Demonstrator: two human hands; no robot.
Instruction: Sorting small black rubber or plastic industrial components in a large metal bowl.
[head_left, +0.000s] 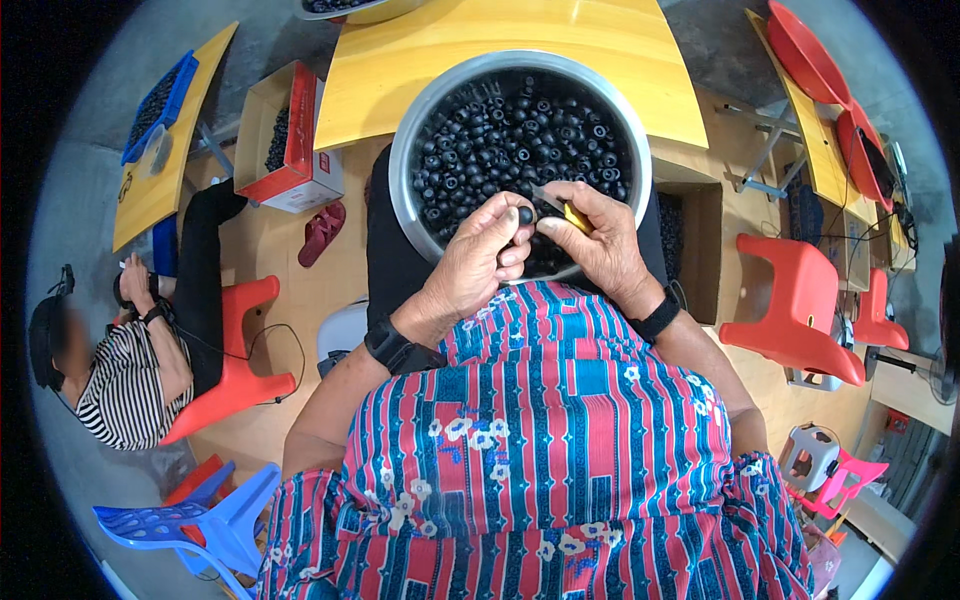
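Observation:
A wide metal basin [401, 170] is in front of my body, filled with small round black pieces [520, 140], many showing a ring-like hollow on one face. My left hand [475, 250], over the basin's near rim, pinches one small black round piece [525, 215] between thumb and fingers. Just to its right, my right hand [605, 250] is closed around a small yellow-handled tool [577, 217]. A thin tip points from it toward the left hand; it looks like a small knife, but fingers cover much of it.
Beyond the basin stands a yellow table [360, 90]. A red-and-white carton [310, 170] with black pieces sits on the floor at left, near a dark red slipper [322, 232]. Another person [135, 390] sits far left. Red stools [795, 300] stand at right, below red basins [808, 50].

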